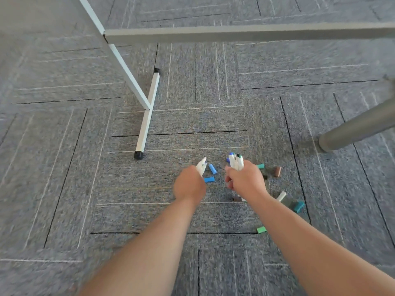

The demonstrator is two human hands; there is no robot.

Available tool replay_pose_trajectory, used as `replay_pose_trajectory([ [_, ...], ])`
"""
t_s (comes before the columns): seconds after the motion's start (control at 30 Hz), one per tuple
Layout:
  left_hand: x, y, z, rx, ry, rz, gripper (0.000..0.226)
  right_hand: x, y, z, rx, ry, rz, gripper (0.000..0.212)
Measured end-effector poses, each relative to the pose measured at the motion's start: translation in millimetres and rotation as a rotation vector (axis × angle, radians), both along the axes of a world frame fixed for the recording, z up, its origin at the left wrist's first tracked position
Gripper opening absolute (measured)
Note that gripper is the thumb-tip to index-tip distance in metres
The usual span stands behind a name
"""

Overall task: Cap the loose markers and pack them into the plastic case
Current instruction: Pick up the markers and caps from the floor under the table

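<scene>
Bare limbs are being shown: the left forearm [149, 242] is being seen in the lower middle of the frame, the right forearm [310, 238] at the lower right, and the left hand [189, 185] and right hand [245, 181] are being left uncovered.

White markers [201, 166] poke forward from the gripping left hand [189, 184]. A second bunch [236, 161], ends blue and dark, stands upright in the right hand [245, 180]. Loose on the carpet [128, 210] lie two blue caps [212, 168] between the hands, and a brown cap [277, 171], teal cap [298, 206] and green cap [261, 229] to the right.
</scene>
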State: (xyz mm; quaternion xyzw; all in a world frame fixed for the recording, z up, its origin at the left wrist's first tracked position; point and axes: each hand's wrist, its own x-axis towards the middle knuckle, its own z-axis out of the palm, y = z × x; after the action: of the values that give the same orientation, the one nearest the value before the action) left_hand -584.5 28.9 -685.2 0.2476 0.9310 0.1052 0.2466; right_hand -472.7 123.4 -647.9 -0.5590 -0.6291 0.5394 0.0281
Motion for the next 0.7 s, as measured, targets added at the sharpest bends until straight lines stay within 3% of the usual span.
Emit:
replay_pose_trajectory([
  [0.2, 0.8, 15.2, 4.0, -0.126, 0.069, -0.084, 0.017, 7.8, 11.5, 8.8, -0.015, 0.013, -0.037, 0.012],
  [0.33, 2.3, 27.4, 32.8, 0.066, -0.021, 0.039, 0.018, 11.4, 20.7, 30.6, -0.014, 0.055, -0.070, 0.014],
  [0.5, 15.0, 58.8, 149.6, 0.502, -0.219, 0.097, 0.006, 10.6, 28.8, 114.9, 0.041, 0.161, -0.146, 0.018],
  [0.6, 21.5, 65.4, 243.6, 0.730, -0.314, 0.007, 0.023, 10.7, 32.9, 197.4, 0.122, 0.259, -0.165, 0.022],
  [0.7, 35.6, 62.0, 344.9, 0.854, -0.333, -0.028, 0.026, 17.2, 28.5, 293.8, 0.227, 0.362, -0.206, 0.025],
])
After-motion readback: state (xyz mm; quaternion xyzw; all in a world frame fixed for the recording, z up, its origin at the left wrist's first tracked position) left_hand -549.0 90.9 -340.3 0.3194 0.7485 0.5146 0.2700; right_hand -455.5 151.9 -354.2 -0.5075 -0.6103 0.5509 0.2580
